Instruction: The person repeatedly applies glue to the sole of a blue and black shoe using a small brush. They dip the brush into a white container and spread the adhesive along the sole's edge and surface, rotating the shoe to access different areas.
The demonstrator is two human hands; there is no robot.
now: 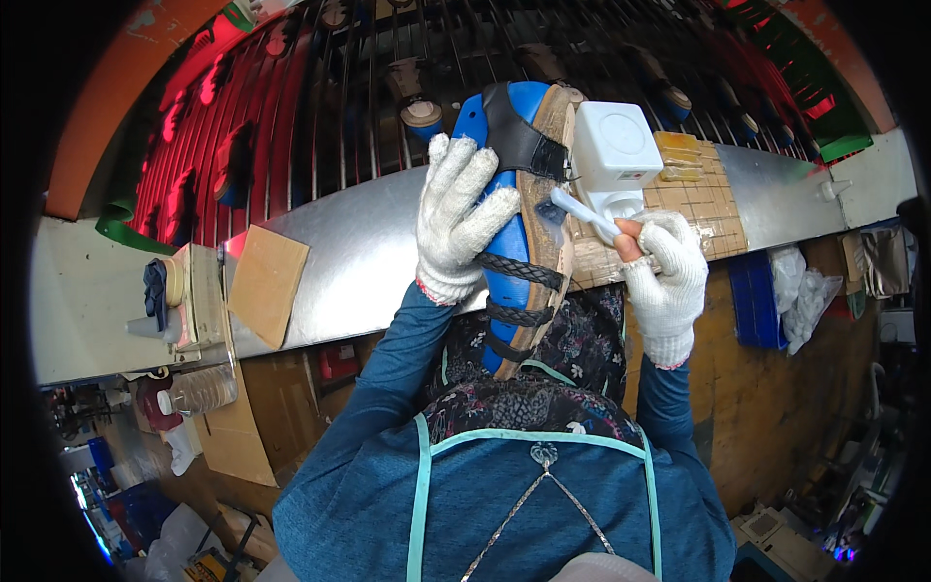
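1. Centrally, a sandal (536,145) with black straps sits on a blue form (507,242), tilted on its side in front of the person's body, over the near edge of the table (373,209), its sole edge turned right.
2. The left hand (454,218), gloved in white, lies against the blue form, fingers spread and thumb apart.
3. The right hand (664,276), also gloved, pinches a pale-handled brush (589,215) between bare fingertips; the brush's dark tip meets the side of the sole.
4. Just beside the sandal, a white container (618,145) stands by a tan mat (716,199) bearing yellow blocks (679,155).
5. Left along the table lies a brown board (269,283).
6. Beyond, more footwear rests on a rack of metal bars (320,121), lit red at left.
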